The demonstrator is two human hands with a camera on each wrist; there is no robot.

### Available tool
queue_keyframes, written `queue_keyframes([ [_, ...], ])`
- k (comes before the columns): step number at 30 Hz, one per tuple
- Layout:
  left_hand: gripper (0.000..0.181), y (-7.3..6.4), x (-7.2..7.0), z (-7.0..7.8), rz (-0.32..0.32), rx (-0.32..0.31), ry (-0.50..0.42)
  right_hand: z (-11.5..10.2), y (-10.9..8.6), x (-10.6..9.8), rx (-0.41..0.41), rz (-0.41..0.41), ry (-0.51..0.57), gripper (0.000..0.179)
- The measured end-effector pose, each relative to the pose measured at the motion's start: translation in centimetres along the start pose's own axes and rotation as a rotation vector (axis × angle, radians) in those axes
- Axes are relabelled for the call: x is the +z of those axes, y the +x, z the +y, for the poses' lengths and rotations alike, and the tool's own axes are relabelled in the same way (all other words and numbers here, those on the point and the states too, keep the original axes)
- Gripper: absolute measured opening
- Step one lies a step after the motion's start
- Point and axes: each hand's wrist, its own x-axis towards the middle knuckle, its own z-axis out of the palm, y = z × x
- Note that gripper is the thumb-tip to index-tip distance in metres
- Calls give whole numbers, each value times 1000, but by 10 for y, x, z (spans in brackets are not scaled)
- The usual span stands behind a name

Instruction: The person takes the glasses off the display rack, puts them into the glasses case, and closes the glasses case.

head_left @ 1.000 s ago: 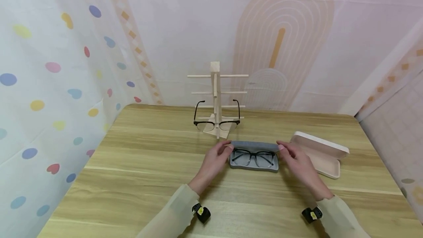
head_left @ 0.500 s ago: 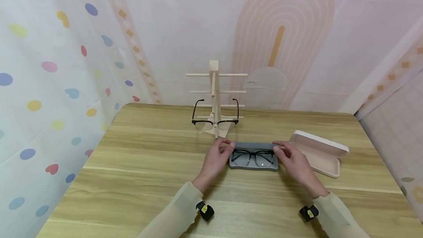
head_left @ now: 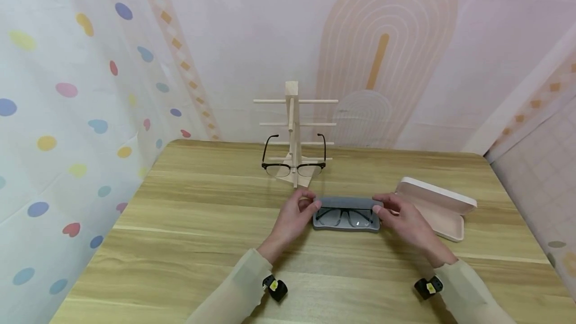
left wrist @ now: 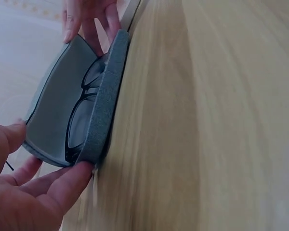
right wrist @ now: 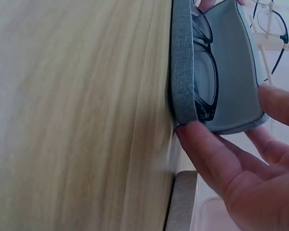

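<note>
A grey glasses case [head_left: 349, 203] lies on the table with its lid partly lowered. Inside it sit black-framed eyeglasses [left wrist: 82, 122], their upper rim just under the lid edge in the head view. My left hand [head_left: 291, 218] grips the case's left end, thumb at the lid's edge and other fingers at the end of the case. At the opposite end my right hand [head_left: 408, 225] holds it likewise, its thumb on the lid rim. In the right wrist view the case's inner lining [right wrist: 236, 72] shows behind the glasses.
Behind the case stands a wooden eyeglasses rack [head_left: 291, 89] with several crossbars. Half-rim glasses [head_left: 310, 165] hang low on it. A pale pink glasses case [head_left: 443, 221] stands open to the right, close beside my right hand. Patterned cloth [head_left: 234, 39] hangs behind the table [head_left: 202, 244].
The grey case's lid has tipped down toward me and now overlaps the top of the glasses. My right hand first shifted slightly inward along the lid. Both hands stay at the case ends.
</note>
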Motion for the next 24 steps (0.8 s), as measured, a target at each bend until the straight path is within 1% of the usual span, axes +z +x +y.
queue_keyframes([
  [3, 28, -2, -2, -1, -23, 6, -11, 2, -1, -2, -7, -7, 5, 36],
  [7, 30, -4, -4, -1, -54, 23, -7, 5, -1, -4, 17, -32, 41, 36],
  [15, 27, -6, -7, -1, -99, 39, 39, 6, -2, -6, 45, -61, 73, 39],
  [21, 25, -8, -6, -2, -106, 45, 48, 5, -2, -5, 66, -84, 136, 41],
  [24, 25, -8, -5, -2, -105, 48, 49, 5, -2, -5, 66, -80, 140, 40],
])
